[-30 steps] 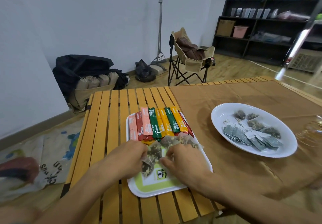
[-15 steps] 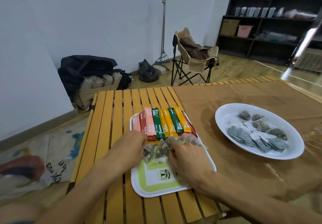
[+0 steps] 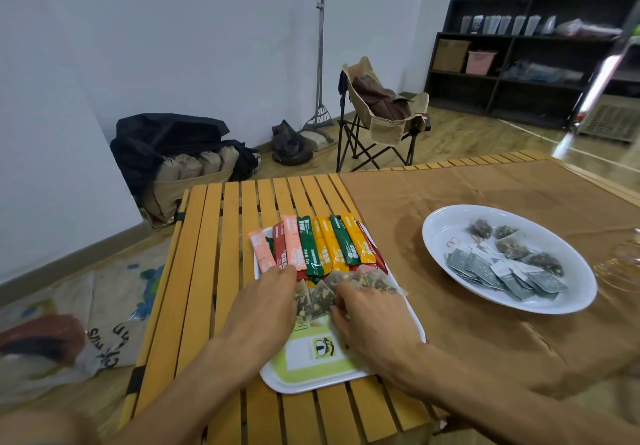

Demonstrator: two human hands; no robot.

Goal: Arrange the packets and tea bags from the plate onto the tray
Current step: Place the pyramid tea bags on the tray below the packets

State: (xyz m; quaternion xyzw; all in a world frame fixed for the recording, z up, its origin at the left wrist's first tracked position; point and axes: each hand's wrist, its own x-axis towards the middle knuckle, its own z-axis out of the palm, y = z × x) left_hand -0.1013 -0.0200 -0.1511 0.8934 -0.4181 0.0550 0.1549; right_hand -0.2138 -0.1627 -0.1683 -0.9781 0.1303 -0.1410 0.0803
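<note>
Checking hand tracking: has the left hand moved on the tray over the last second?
Yes. The left hand has slid away from the person toward the stick packets, its fingertips now reaching their near ends on the tray.

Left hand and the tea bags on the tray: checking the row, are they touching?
Touching. The head view shows the left hand with its fingertips against the pyramid tea bags on the tray, no gap visible.

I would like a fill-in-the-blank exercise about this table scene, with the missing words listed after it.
1. Both hands, the left hand and the right hand, rest over the ____.
2. The grey packets lie on the white ____.
3. The colourful stick packets lie side by side at the tray's ____ end.
4. The plate stands on a brown ____.

Missing words: tray; plate; far; cloth
</note>
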